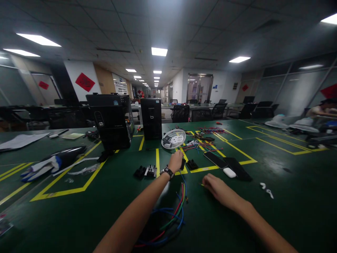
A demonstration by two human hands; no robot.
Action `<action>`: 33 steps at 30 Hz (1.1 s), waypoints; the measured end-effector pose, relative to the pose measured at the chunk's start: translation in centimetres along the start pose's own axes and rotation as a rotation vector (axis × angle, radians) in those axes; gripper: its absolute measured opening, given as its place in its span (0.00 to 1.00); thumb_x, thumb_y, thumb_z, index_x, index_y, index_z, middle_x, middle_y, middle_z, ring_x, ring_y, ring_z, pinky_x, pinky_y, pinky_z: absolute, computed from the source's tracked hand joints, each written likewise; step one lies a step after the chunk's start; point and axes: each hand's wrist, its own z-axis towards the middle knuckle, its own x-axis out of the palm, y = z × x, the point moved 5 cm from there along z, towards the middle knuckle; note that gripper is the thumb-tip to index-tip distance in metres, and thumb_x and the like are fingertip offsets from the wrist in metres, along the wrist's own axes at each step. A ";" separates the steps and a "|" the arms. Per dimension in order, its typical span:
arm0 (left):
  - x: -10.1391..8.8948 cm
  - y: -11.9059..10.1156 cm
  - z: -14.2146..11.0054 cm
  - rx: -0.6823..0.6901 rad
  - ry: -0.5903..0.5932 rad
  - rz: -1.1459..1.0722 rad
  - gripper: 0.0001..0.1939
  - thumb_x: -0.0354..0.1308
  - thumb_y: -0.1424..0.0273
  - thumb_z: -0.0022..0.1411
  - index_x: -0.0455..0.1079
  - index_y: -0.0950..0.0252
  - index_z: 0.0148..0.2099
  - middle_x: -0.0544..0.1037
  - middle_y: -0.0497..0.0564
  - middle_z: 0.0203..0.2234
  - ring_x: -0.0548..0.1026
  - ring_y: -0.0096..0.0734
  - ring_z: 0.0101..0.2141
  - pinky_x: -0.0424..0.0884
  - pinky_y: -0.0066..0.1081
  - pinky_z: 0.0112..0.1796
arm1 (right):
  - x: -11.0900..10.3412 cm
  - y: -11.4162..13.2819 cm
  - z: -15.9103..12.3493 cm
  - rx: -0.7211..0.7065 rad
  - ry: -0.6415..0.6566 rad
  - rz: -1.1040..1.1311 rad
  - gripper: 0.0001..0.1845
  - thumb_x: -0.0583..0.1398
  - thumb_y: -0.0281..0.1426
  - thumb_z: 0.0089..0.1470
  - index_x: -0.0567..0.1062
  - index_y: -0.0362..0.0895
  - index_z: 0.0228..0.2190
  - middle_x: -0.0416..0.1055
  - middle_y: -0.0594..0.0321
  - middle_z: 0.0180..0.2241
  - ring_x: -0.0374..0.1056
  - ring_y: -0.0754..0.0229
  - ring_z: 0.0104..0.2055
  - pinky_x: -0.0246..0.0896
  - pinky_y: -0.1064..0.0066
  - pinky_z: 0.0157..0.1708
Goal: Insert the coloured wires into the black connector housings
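Note:
My left hand (176, 162), wearing a wristwatch (167, 172), is closed at the middle of the green table, around a small black block (182, 164) that shows beside its fingers. A thin blue wire (185, 184) runs down from near it. My right hand (214, 186) is closed in a pinch to the right, low over the table; a thin yellow tip (202, 184) sticks out of its fingers, the rest hidden. More black blocks lie close by, one (192, 164) right of my left hand, another (139, 172) to the left beside a silver-and-black block (151, 171).
Loose coloured wires (181, 207) lie in front of me. Behind the hands are a white basket (181, 135), a wire pile (213, 130) and two black computer cases (113, 123). At right lie a phone (215, 160), a white earbud case (229, 172) and earbuds (269, 193).

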 end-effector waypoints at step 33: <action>-0.7 0.1 -10.2 -0.488 0.108 -1.105 0.25 0.48 0.48 0.60 0.63 0.63 0.47 0.73 0.52 0.34 0.74 0.31 0.27 0.70 0.29 0.25 | 2.3 7.4 6.2 -0.059 -0.288 0.264 0.27 0.63 0.31 0.51 0.67 0.51 0.53 0.65 0.59 0.47 0.66 0.55 0.48 0.60 0.63 0.49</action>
